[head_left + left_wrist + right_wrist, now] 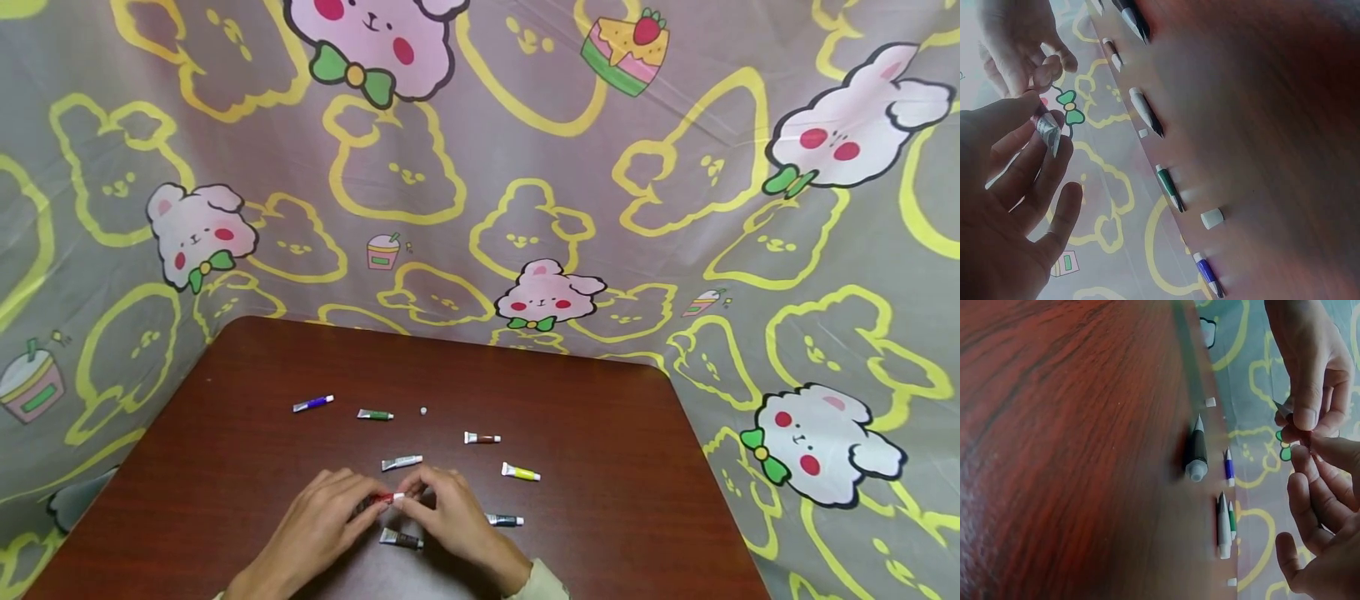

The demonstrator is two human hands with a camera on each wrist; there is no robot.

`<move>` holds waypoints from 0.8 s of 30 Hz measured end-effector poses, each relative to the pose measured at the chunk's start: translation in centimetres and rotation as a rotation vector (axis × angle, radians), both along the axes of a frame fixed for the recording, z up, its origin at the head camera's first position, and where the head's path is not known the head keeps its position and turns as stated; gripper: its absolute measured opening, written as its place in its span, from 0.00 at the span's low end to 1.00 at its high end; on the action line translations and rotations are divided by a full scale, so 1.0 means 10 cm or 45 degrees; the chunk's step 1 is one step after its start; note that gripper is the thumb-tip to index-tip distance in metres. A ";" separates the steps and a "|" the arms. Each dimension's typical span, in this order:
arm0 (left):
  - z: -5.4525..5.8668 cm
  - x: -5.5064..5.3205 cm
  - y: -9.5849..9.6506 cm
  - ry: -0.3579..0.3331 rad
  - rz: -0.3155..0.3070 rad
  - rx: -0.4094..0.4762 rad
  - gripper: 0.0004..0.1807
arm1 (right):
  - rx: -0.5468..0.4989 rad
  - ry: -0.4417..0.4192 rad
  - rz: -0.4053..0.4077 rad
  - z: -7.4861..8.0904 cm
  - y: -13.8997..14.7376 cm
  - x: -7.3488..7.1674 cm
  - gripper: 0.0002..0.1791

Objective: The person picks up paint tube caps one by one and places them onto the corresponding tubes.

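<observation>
Low in the head view, my left hand [318, 517] pinches a small red paint tube [384, 497] between thumb and fingers. My right hand [457, 517] pinches the tube's white-capped end with thumb and forefinger. From the left wrist, the tube's silver crimped tail [1051, 139] sticks out of the left hand's grip; fingers hide the tube's other end. Just below the hands lies a dark brown-black tube [401, 539] with no white cap visible on it. A silver-grey tube [402, 462] lies just beyond them, and a dark green tube [505, 521] is partly behind the right hand.
Farther back on the brown table [600, 417] lie a blue tube [312, 404], a green tube [376, 415], a brown tube [482, 438] and a yellow tube [521, 472]. A loose white cap [423, 410] sits among them; another cap [1212, 218] shows near the left wrist. Patterned cloth [420, 250] surrounds the table.
</observation>
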State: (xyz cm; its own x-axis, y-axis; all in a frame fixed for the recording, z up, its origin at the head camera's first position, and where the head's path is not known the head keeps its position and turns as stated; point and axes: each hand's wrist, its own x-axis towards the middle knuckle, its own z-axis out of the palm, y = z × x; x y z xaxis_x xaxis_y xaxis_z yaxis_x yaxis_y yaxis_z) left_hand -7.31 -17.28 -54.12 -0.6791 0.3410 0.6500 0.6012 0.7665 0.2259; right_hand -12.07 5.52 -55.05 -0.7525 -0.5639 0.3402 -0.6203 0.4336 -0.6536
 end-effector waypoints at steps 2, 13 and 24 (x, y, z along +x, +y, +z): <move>0.01 0.00 0.00 -0.002 -0.003 -0.002 0.10 | 0.010 0.015 -0.017 -0.01 0.00 0.00 0.05; -0.01 -0.04 0.07 0.076 -0.093 0.047 0.09 | 0.015 0.072 0.027 -0.02 -0.01 -0.01 0.14; -0.08 -0.04 0.11 0.087 -0.106 0.021 0.06 | 0.088 0.051 0.010 -0.05 0.02 -0.02 0.19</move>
State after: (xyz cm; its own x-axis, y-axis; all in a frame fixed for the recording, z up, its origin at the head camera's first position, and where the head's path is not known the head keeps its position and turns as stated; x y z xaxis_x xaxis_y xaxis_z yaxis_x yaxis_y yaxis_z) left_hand -7.76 -16.14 -54.96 -0.6024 0.3835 0.7000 0.6773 0.7097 0.1941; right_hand -12.28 5.72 -55.57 -0.7344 -0.5932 0.3299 -0.6492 0.4719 -0.5965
